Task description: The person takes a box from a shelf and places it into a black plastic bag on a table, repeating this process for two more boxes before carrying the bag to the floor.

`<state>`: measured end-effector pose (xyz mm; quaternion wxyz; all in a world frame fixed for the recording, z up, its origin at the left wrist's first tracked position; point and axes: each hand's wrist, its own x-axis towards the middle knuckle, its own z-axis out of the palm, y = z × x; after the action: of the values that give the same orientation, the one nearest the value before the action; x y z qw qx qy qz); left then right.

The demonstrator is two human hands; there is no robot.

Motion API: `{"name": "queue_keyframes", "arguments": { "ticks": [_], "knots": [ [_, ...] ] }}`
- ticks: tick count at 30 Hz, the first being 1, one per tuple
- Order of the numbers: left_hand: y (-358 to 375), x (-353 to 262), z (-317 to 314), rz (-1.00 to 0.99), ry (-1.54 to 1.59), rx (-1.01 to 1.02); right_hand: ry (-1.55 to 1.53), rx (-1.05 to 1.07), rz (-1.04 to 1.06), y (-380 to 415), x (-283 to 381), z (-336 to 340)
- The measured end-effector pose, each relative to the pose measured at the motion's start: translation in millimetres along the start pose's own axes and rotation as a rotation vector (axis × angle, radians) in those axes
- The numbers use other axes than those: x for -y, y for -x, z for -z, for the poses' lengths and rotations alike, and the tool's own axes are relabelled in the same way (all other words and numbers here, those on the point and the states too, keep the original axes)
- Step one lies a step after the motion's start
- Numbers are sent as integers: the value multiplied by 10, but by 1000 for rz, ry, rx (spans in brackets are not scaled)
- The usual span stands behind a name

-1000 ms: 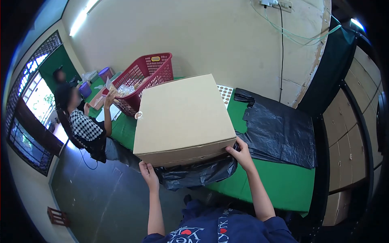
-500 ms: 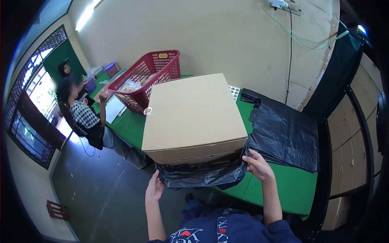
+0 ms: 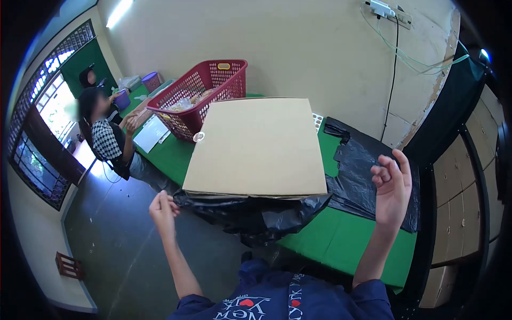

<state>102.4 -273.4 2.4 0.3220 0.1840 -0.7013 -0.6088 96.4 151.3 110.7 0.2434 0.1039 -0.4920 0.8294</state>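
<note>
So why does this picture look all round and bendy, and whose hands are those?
The camera sits on a person's head and looks down, and its wide lens bends the edges. The left hand and right hand are that person's own. Both are lifted in the air, open, holding nothing. Between them a big cardboard box sits in a black plastic bag on a green table. More black bags lie flat to the right. Behind the box stands a red basket. A seated person in a checked top works at the far end.
</note>
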Motion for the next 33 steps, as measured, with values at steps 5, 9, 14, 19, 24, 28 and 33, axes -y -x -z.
{"name": "queue_keyframes", "arguments": {
  "ticks": [5,9,14,19,24,28,33],
  "knots": [
    [-32,-95,133,-287,127,309,764,479,181,403,-135,-390],
    [-196,-119,111,-631,-281,518,1241,565,291,388,-424,-747],
    [-363,-216,-66,-630,35,560,1257,314,617,176,-509,-936],
    [-685,-25,-100,-302,545,812,1203,43,536,98,-615,-1162],
    [-1203,100,-146,-366,531,699,1259,-161,452,254,-696,-1266],
    [-1704,510,-556,-190,340,688,1285,-298,362,493,-663,-1355],
    [-1918,1305,-1196,339,327,839,864,-285,146,994,-870,-1303]
  ]
}}
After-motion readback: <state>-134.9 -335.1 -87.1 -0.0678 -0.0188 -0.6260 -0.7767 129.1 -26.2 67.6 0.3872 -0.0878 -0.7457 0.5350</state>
